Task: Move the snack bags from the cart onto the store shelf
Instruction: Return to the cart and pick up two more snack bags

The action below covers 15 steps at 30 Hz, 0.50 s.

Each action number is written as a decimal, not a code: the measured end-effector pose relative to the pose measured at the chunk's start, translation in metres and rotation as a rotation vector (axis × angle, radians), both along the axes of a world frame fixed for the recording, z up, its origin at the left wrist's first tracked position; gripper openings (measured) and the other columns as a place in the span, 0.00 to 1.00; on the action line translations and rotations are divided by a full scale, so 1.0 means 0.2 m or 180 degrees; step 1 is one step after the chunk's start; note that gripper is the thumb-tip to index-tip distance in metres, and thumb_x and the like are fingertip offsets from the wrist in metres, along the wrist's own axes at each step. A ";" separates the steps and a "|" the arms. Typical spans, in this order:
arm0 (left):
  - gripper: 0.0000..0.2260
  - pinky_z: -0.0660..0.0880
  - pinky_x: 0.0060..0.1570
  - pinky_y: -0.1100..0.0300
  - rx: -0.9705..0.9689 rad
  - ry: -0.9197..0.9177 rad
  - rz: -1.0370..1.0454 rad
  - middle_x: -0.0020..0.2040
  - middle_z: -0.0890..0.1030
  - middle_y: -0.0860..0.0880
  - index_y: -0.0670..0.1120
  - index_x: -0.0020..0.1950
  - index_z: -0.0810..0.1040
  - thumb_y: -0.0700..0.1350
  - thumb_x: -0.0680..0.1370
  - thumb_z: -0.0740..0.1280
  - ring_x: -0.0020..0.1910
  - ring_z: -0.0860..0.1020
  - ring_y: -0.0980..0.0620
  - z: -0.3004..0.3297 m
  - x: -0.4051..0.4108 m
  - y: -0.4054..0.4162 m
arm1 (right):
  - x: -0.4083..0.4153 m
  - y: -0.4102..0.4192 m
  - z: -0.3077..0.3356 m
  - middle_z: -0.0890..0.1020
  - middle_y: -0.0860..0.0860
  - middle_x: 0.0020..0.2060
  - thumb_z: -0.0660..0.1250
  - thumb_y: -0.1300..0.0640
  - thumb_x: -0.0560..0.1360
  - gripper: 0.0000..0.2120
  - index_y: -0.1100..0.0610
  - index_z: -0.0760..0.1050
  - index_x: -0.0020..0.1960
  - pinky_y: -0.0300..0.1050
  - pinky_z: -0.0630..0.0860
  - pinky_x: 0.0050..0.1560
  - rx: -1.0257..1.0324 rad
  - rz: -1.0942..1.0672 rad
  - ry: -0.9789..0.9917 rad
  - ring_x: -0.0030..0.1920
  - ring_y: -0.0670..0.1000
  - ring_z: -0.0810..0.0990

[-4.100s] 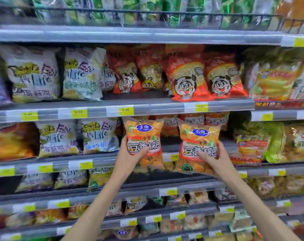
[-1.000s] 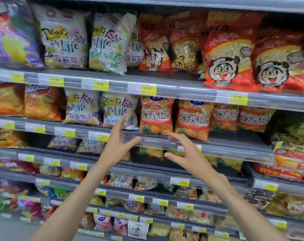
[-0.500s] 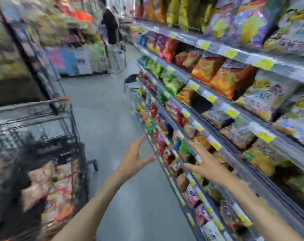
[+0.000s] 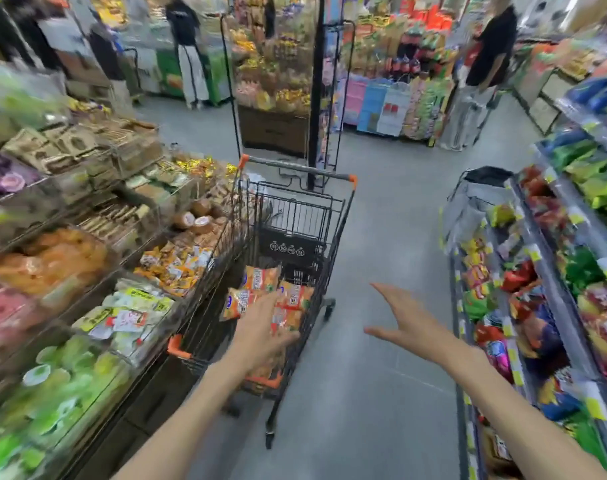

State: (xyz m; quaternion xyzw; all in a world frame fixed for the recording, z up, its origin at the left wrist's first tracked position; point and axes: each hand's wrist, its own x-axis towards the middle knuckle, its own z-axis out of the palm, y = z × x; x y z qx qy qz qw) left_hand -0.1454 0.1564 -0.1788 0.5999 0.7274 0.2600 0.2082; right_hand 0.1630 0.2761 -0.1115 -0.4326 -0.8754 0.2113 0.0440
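A black wire shopping cart with orange corners stands in the aisle ahead of me. Several orange snack bags lie in its basket. My left hand reaches over the cart's near rim, fingers spread, just above the bags and holding nothing. My right hand hovers open over the grey floor to the right of the cart. The store shelf packed with snack bags runs along the right edge of the view.
Open bins of wrapped sweets and snacks line the left side, touching the cart. A tall black wire rack stands behind the cart. Two people stand far down the aisle. Grey floor lies between cart and shelf.
The two bags went onto the shelf and both hands came away empty. My view swung left from the shelf to the cart, and my left hand now reaches into it.
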 end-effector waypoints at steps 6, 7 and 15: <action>0.50 0.58 0.81 0.48 -0.0380 0.0396 0.0677 0.83 0.60 0.49 0.49 0.85 0.54 0.76 0.72 0.62 0.82 0.58 0.48 -0.05 -0.25 0.06 | -0.49 0.40 -0.15 0.67 0.51 0.81 0.66 0.27 0.72 0.50 0.48 0.52 0.85 0.53 0.65 0.78 0.0157 0.0809 -0.0399 0.79 0.55 0.67; 0.52 0.57 0.81 0.47 -0.0458 0.0427 0.0784 0.84 0.59 0.48 0.49 0.85 0.53 0.79 0.70 0.57 0.83 0.57 0.47 -0.09 -0.29 0.08 | -0.57 0.47 -0.18 0.66 0.51 0.81 0.68 0.29 0.74 0.49 0.49 0.52 0.86 0.51 0.64 0.78 0.0180 0.0951 -0.0451 0.79 0.55 0.66; 0.50 0.57 0.81 0.42 -0.1061 0.0377 0.1588 0.84 0.58 0.46 0.51 0.85 0.52 0.77 0.72 0.62 0.83 0.55 0.44 -0.34 -0.41 0.39 | -1.00 1.08 -0.48 0.63 0.52 0.83 0.71 0.33 0.75 0.50 0.48 0.48 0.86 0.54 0.65 0.80 0.0294 0.1912 -0.0828 0.82 0.55 0.62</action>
